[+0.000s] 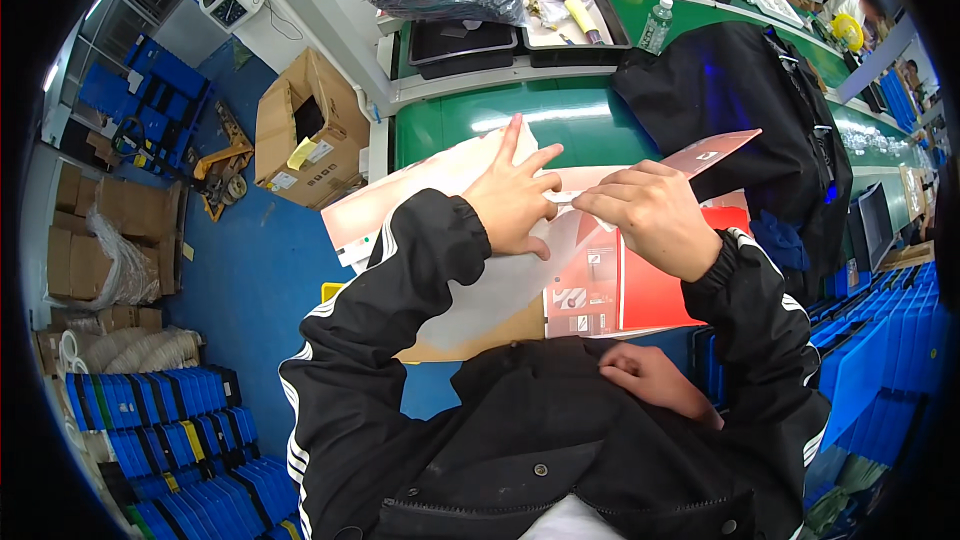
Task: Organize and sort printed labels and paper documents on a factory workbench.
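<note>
Head view looks down on a person in a black jacket with white sleeve stripes, working a flat red and white carton (600,285) over the near edge of a green bench (560,125). The left hand (512,202) lies on the carton's white panel with the fingers spread and the index finger raised toward the far side; it seems to press the panel flat, probably so the board does not slide or spring up while the other hand works. The right hand (650,212) is curled, its fingertips pinching a thin white flap or strip at the carton's upper fold, right where the two hands meet; whether it grips a separate piece or part of the carton, I cannot tell. The carton lies nearly flat, tilted slightly toward the person, its long axis running from near left to far right, with one pink-red flap (715,150) pointing up to the far right. A third hand (650,380) rests low by the lap, apart from the work. A black bag (740,110) sits on the bench to the right, and an open cardboard box (300,130) stands on the blue floor (250,270) to the left.
</note>
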